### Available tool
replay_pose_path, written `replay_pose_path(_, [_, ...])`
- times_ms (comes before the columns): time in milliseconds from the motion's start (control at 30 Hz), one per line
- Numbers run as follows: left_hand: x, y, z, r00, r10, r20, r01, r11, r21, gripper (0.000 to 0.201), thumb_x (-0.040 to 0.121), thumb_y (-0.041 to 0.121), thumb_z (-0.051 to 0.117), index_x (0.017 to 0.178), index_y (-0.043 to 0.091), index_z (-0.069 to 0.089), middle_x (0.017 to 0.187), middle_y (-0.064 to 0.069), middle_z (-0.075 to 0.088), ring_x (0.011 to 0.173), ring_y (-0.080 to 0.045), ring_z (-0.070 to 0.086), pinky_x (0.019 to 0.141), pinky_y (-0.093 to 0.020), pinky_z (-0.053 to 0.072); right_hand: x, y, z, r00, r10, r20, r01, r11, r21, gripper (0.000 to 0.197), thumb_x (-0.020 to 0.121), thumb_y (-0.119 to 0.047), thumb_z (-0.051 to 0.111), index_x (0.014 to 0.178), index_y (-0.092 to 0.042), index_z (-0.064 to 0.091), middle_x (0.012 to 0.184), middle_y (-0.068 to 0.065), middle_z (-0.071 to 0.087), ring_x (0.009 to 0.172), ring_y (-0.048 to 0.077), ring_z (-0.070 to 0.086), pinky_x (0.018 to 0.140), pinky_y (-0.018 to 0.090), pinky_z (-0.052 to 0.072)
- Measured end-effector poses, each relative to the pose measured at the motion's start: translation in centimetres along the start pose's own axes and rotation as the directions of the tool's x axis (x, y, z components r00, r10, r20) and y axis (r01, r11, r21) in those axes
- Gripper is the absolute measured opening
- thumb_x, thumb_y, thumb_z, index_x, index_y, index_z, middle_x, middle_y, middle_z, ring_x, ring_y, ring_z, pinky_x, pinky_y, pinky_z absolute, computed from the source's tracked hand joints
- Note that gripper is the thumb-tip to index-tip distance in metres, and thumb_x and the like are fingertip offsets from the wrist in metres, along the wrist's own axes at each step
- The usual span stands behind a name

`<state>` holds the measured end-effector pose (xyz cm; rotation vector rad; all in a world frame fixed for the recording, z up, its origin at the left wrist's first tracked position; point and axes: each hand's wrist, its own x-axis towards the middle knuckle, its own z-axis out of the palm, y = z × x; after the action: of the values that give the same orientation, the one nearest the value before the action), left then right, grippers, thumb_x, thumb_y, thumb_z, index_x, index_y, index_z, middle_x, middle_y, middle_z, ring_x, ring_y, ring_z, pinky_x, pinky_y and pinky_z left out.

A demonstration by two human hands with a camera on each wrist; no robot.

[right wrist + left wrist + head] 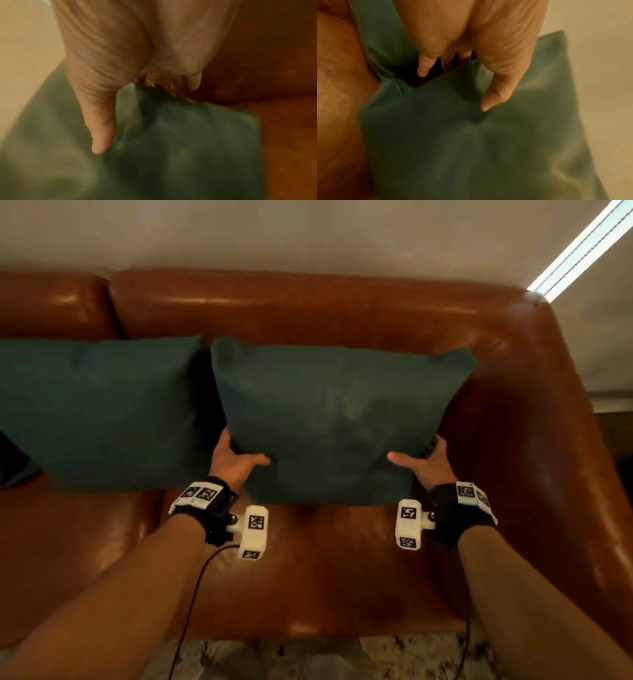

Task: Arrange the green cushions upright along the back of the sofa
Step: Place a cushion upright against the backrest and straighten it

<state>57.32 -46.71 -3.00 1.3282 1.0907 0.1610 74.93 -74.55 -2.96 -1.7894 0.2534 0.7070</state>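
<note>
A dark green cushion [335, 419] [471, 142] [171, 142] stands upright against the backrest of the brown leather sofa [308, 309], over the right seat. My left hand [236, 460] [453, 70] grips its lower left edge, thumb on the front, fingers behind. My right hand [424, 460] [145, 108] grips the lower right edge the same way. A second green cushion [99, 412] [385, 40] stands upright just left of it, leaning on the backrest, touched by neither hand.
The sofa's right armrest [561, 440] curves round close to the held cushion. The seat cushion [325, 577] lies bare in front of it. A pale wall [308, 231] rises behind the sofa, and patterned floor [274, 659] shows below the seat edge.
</note>
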Motion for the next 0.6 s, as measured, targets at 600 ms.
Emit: replay_pose_path(600, [3.9, -0.7, 4.0, 0.985, -0.167, -0.052, 0.157, 0.975, -0.156, 0.079, 0.063, -0.009, 0.067, 0.128, 0.032, 0.049, 0.124, -0.004, 0.061, 0.118, -0.033, 0.055, 0.084, -0.056, 0.050, 5.0, 0.7, 2.5, 0.987, 0.117, 0.107, -0.141, 0.958, 0.250, 0.086, 0.066, 0.008, 0.079, 0.134, -0.029, 0.042, 0.119, -0.004, 0.063, 0.111, 0.027, 0.059, 0.088, 0.057, 0.050])
